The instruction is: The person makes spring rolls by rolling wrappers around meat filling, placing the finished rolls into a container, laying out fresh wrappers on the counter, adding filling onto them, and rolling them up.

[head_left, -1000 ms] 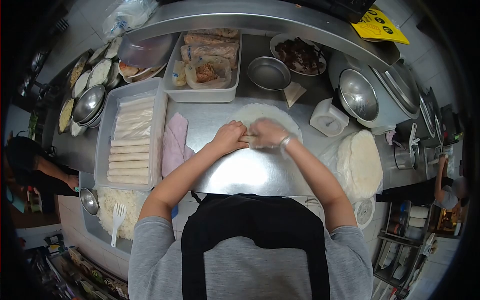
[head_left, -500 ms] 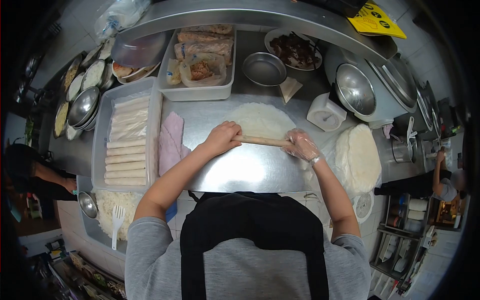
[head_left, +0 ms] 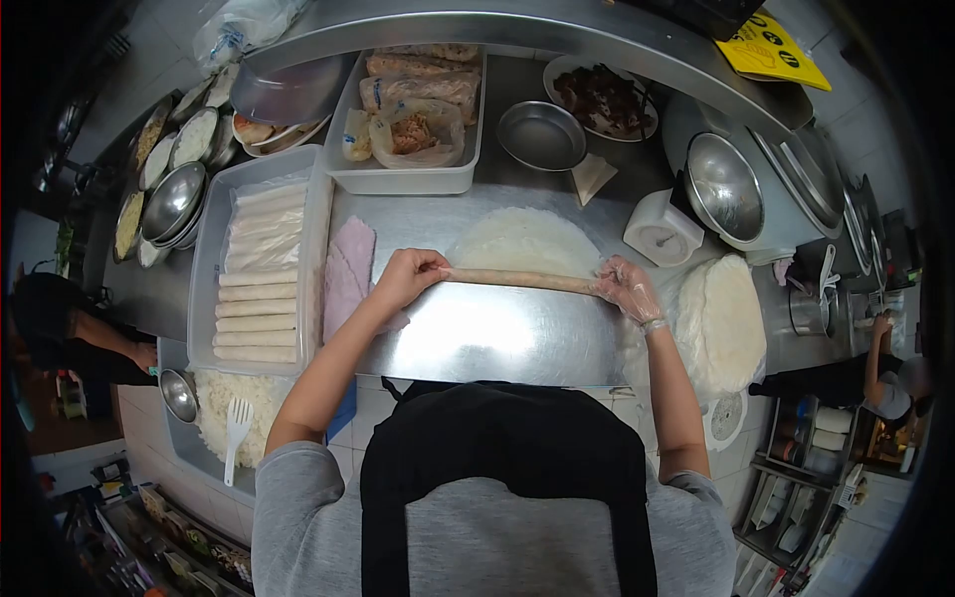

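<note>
A long thin roll (head_left: 522, 281) of filled wrapper lies across the front edge of a round, pale, thin wrapper sheet (head_left: 527, 237) on the steel counter. The fingers of my left hand (head_left: 410, 279) pinch its left end. My right hand (head_left: 629, 287), in a clear plastic glove, is closed on the right end. Beside my right hand is a stack of pale round wrappers (head_left: 724, 318) with plastic film around it. A pink cloth (head_left: 350, 264) lies left of my left hand. Further left, a plastic tub (head_left: 316, 229) holds several finished rolls (head_left: 256, 323), some under film.
Behind the sheet stand a tub of bagged filling (head_left: 453, 182), a metal dish (head_left: 542, 137), a plate of dark food (head_left: 602, 98) and a white scale (head_left: 659, 234). Shredded filling (head_left: 214, 408) with a white fork (head_left: 237, 433) sits front left. A steel shelf (head_left: 517, 22) overhangs the back.
My hands have moved apart, out to the two ends of the roll, so more of it shows between them. The view has shifted slightly.
</note>
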`<action>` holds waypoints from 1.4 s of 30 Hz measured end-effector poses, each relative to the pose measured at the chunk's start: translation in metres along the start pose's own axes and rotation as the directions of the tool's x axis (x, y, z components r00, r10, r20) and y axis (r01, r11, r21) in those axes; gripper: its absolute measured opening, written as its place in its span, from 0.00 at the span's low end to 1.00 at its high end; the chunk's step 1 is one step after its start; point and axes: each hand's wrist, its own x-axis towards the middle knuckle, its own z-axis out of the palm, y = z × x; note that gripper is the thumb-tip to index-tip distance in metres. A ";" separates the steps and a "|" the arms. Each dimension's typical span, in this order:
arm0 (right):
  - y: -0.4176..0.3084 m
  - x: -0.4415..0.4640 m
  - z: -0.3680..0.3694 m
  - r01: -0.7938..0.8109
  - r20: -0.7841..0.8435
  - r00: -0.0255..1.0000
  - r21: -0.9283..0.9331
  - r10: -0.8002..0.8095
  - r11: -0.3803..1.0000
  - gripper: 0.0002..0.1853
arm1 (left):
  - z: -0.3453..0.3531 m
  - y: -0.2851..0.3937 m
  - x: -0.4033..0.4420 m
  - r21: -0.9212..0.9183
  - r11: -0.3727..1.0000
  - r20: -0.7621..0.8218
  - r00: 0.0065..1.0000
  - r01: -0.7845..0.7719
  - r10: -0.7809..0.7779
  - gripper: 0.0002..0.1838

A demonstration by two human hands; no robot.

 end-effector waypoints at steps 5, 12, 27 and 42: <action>-0.005 -0.003 0.000 -0.001 -0.068 0.998 -0.082 -0.004 0.997 0.09 | 0.005 0.002 0.006 -0.045 0.996 -0.078 0.993 0.080 -0.083 0.03; -0.003 0.002 0.001 0.006 -0.085 0.996 -0.196 -0.024 0.981 0.10 | 0.008 0.032 0.016 0.441 0.893 -0.077 0.996 0.083 -0.054 0.10; -0.004 0.000 0.007 0.093 -0.230 0.937 -0.565 -0.264 0.820 0.09 | 0.063 0.037 0.015 0.446 0.717 0.286 0.844 -0.536 0.453 0.30; -0.022 0.021 0.059 0.588 -0.005 0.785 -0.310 -0.620 0.747 0.14 | 0.076 0.031 0.012 0.467 0.732 0.153 0.860 -0.497 0.487 0.28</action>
